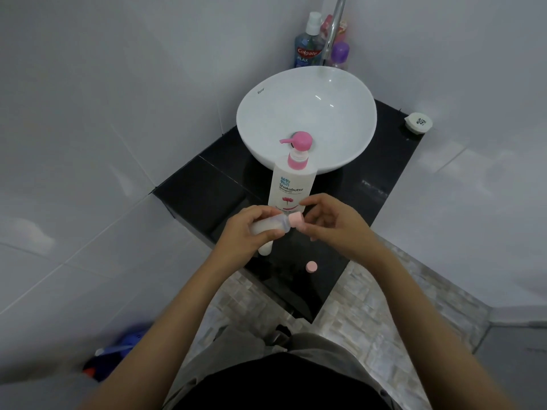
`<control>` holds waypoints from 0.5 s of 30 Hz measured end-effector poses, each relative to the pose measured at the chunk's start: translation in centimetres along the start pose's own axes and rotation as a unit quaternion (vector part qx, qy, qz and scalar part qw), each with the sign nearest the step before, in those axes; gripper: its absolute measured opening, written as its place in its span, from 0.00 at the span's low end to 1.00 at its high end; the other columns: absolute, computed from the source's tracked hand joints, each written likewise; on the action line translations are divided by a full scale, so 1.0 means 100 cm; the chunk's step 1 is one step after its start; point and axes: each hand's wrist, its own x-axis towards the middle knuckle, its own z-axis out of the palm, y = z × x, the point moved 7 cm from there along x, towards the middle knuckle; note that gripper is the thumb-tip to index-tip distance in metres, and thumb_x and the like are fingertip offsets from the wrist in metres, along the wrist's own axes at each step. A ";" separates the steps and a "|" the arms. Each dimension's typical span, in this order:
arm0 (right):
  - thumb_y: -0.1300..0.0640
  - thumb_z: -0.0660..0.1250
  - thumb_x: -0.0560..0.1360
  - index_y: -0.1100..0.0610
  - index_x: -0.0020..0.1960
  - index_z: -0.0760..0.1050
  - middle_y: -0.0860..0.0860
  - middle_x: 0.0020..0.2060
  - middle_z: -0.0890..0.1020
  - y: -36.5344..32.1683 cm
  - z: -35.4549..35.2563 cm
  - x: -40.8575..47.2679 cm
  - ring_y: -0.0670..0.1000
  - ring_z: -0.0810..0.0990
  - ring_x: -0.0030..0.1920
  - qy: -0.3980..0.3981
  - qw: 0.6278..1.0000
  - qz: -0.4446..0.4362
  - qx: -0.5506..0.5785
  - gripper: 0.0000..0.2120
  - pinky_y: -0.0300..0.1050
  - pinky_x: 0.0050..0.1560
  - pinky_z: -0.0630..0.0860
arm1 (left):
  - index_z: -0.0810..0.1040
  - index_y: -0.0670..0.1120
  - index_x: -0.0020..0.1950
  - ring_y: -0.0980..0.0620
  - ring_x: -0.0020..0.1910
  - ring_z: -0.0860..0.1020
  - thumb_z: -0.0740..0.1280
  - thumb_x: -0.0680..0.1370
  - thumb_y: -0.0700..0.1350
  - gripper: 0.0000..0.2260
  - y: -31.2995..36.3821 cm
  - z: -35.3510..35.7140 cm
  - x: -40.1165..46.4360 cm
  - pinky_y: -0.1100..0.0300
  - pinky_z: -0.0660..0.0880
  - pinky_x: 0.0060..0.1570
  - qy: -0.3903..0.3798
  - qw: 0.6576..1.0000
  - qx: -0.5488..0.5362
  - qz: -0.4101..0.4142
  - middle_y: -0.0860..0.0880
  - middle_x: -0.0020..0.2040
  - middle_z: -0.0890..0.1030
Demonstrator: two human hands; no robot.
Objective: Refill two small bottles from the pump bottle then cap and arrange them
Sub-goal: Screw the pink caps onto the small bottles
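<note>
Nearest the camera, the person's two bare forearms reach forward over a black glossy stone countertop (189, 187). The left hand (245, 229) is wrapped around a small translucent plastic bottle (270, 225) holding white liquid, held tilted nearly on its side above the counter's near part, its mouth pointing to the right. On that mouth sits a pale pink round cap (297, 221). The right hand (331, 224) is at the cap, thumb and fingertips curled close around it; whether they press it firmly or only touch it cannot be told.

Just below the left hand, a second small white bottle (265, 247) stands on the counter, mostly hidden by the hand, so its top cannot be seen. To its right, near the counter's front edge, a second pale pink round cap (311, 266) lies loose on the black surface, apart from both bottles.

Behind the hands stands a tall white pump bottle with a pink pump head (291, 179), upright, its nozzle pointing left, set against the front of a white round ceramic basin (349, 119). At the counter's far right corner lies a small white round lidded container (418, 122). Behind the basin rise a chrome tap (334, 28), a blue mouthwash bottle (307, 45) and a purple-capped bottle (339, 54).
</note>
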 end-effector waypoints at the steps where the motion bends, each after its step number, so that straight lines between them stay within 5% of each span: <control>1: 0.53 0.70 0.73 0.50 0.58 0.75 0.49 0.43 0.83 -0.001 0.001 -0.001 0.48 0.83 0.38 -0.011 1.000 -0.014 0.000 0.14 0.39 0.44 0.80 | 0.78 0.54 0.55 0.57 0.55 0.75 0.71 0.72 0.43 0.14 0.000 0.000 0.001 0.66 0.70 0.51 -0.002 1.000 0.000 0.000 0.53 0.55 0.79; 6: 0.47 0.67 0.74 0.50 0.45 0.78 0.49 0.34 0.82 0.001 0.001 0.003 0.43 0.78 0.27 0.059 0.998 0.019 -0.019 0.07 0.34 0.33 0.76 | 0.76 0.57 0.54 0.59 0.55 0.74 0.71 0.72 0.43 0.14 0.003 0.000 0.006 0.67 0.70 0.49 -0.006 1.000 0.007 -0.001 0.53 0.55 0.78; 11: 0.52 0.69 0.73 0.51 0.55 0.75 0.50 0.42 0.83 -0.002 0.000 0.002 0.50 0.84 0.36 0.003 0.999 -0.004 0.034 0.12 0.35 0.32 0.76 | 0.76 0.59 0.51 0.61 0.54 0.74 0.72 0.71 0.42 0.15 0.009 -0.002 0.008 0.69 0.69 0.48 -0.011 1.000 -0.004 0.000 0.55 0.53 0.78; 15: 0.46 0.66 0.74 0.54 0.45 0.78 0.53 0.35 0.84 0.004 0.004 0.003 0.52 0.81 0.30 0.027 0.997 0.055 0.047 0.12 0.35 0.26 0.72 | 0.75 0.63 0.49 0.63 0.54 0.73 0.72 0.71 0.43 0.16 0.014 0.000 0.008 0.70 0.69 0.49 -0.017 1.000 -0.004 0.009 0.61 0.51 0.76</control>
